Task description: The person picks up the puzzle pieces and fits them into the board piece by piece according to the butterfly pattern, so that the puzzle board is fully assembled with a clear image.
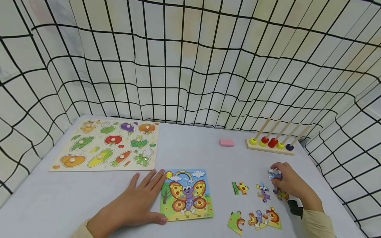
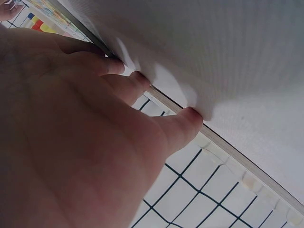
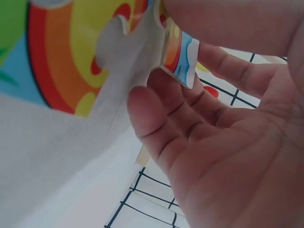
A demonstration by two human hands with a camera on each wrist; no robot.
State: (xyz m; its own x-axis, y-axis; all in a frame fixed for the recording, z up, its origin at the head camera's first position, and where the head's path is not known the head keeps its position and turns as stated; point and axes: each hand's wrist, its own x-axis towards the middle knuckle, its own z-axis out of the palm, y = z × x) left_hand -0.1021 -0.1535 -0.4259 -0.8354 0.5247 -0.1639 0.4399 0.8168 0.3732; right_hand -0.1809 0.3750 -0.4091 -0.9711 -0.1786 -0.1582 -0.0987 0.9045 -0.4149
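Note:
In the head view a butterfly picture board [image 1: 188,195] lies on the table, and the left hand [image 1: 134,201] rests at its left edge with fingers spread and straight. The left wrist view shows that hand's fingertips [image 2: 192,116] against a board edge. At the right, the right hand [image 1: 290,181] pinches a blue and white puzzle piece [image 1: 274,174] between thumb and fingers. The right wrist view shows this piece [image 3: 183,59] in the right hand [image 3: 223,109], beside another orange and yellow piece [image 3: 61,52]. Loose pieces [image 1: 263,192] lie left of the right hand.
A vegetable peg board [image 1: 98,162] lies at the back left. Behind the pieces are a pink block [image 1: 226,142] and a wooden bead stand [image 1: 269,149] with upright rods. More pieces [image 1: 236,222] lie near the front. Black netting [image 1: 184,67] surrounds the table's back and sides.

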